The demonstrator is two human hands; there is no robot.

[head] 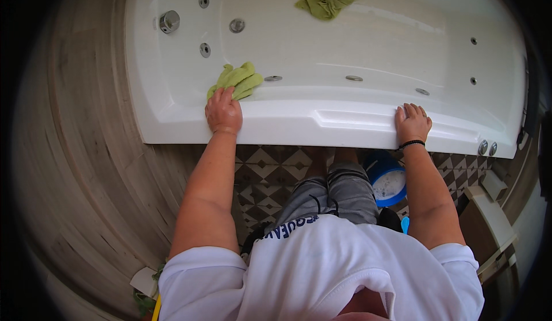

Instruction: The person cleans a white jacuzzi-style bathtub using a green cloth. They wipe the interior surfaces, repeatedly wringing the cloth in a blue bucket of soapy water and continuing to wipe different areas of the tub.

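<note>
A white whirlpool bathtub [276,127] stretches across the view before me. My left hand [224,111] is on its near rim at the left, fingers over a light green cloth [237,79] that hangs inside the wall. The fingertips meet the cloth's lower edge; part of the grip is hidden. My right hand [414,124] rests on the near rim at the right, on the molded recess, fingers a little bent and holding no cloth. A second green cloth [330,1] lies crumpled in the tub near the top of the view.
A blue bucket [403,196] of foamy water stands on the patterned tile floor [263,178] by my legs. Metal jets, a round drain [236,25] and a chrome knob [169,21] sit in the tub. Two chrome controls [488,147] are on the right rim. Wood-look panels line the left.
</note>
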